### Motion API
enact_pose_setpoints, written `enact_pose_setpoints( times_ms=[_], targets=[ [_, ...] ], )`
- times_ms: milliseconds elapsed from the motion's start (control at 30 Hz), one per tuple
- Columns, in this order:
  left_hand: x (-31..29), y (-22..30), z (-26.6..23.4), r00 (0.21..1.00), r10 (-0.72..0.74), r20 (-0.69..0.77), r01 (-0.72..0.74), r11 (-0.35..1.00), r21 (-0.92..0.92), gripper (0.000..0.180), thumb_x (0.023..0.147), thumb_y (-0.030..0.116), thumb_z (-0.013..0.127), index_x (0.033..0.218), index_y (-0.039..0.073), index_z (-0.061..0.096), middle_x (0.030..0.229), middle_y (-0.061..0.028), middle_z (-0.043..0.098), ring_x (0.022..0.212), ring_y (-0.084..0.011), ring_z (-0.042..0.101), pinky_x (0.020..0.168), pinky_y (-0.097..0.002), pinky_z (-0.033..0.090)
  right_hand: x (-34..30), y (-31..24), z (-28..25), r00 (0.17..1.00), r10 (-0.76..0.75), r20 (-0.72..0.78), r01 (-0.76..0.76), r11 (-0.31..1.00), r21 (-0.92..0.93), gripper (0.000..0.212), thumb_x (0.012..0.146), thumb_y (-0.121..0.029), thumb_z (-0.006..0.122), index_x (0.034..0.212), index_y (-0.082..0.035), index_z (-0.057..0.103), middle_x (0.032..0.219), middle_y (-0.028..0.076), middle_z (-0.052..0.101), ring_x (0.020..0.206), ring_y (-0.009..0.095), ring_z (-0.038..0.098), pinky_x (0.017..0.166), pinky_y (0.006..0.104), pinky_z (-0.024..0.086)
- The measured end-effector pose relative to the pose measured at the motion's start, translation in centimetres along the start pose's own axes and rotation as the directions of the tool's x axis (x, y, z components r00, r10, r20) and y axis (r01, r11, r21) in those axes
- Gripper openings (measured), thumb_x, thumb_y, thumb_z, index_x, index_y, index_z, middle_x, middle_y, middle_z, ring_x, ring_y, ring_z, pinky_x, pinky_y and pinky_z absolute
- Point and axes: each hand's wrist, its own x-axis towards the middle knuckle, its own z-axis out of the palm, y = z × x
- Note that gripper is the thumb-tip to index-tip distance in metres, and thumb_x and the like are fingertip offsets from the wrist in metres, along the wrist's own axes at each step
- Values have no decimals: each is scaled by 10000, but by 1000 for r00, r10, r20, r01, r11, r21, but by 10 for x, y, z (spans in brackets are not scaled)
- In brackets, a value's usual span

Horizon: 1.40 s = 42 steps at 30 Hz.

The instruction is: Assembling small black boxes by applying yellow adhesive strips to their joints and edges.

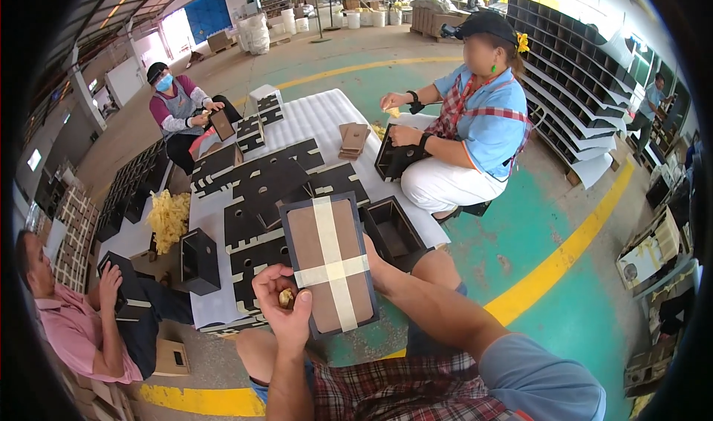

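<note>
Over my lap stands a black-edged box [305, 235] with a brown panel facing me. Strips of cream masking tape [333, 272] form a cross over the panel. My right hand [378, 263] grips the box at its right edge, with most of its fingers hidden behind it. By the lower left edge is my left hand [286, 309], fingers curled around a small crumpled wad of yellowish tape [286, 297]. Its thumb is close to the box edge; whether it touches, I cannot tell.
Black boxes with holes [261, 190] cover the white-topped table [345, 113] ahead. An open black box [394, 232] stands just beyond my right hand. Brown panels [353, 140] lie stacked farther off. Crumpled yellow tape [168, 219] hangs at left. Three people sit working around the table.
</note>
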Motion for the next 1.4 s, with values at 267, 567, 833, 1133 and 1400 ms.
enact_pose_setpoints(
  times_ms=[267, 567, 833, 1133, 1400],
  targets=[
    [-1, -3, -4, 997, -46, 55, 47, 999, -26, 532, 833, 163, 829, 1240, 58, 504, 1109, -27, 575, 777, -67, 451, 697, -217, 399, 11, 8, -16, 991, -71, 112, 82, 993, -91, 793, 1071, -688, 325, 1511, -54, 510, 1411, 118, 626, 1260, 236, 619, 1082, 384, 496],
    [6, 5, -3, 995, -102, -11, 102, 994, 48, 428, 852, 86, 808, 1180, 38, 537, 1093, -27, 588, 797, -55, 483, 711, -216, 429, 11, 8, -12, 991, -132, 10, 132, 990, -40, 789, 1069, -685, 339, 1424, -24, 581, 1339, 146, 659, 1210, 237, 641, 1061, 377, 503],
    [10, 1, -13, 986, -132, 99, 136, 990, -33, 344, 896, 149, 796, 1120, 55, 552, 988, 10, 559, 814, -55, 485, 720, -217, 424, 10, 6, -11, 983, -178, -43, 170, 975, -141, 769, 1070, -669, 374, 1371, -7, 624, 1256, 138, 693, 1126, 216, 658, 1005, 353, 514],
    [9, 0, -18, 977, -212, -7, 207, 959, -193, 192, 1040, 154, 672, 1182, 31, 634, 887, 10, 647, 762, -51, 565, 707, -189, 462, 19, 8, -15, 992, -111, -52, 109, 993, -46, 759, 1057, -656, 437, 1333, 20, 646, 1253, 153, 695, 1117, 224, 641, 1002, 355, 492],
    [12, -4, -28, 988, -144, 59, 140, 988, 67, 201, 936, -126, 622, 1079, 13, 635, 1008, -24, 682, 848, -56, 577, 776, -214, 482, 30, 11, -27, 992, -120, -46, 117, 991, -63, 755, 1046, -660, 466, 1314, 20, 657, 1243, 153, 697, 1095, 229, 643, 984, 355, 497]
  ],
)
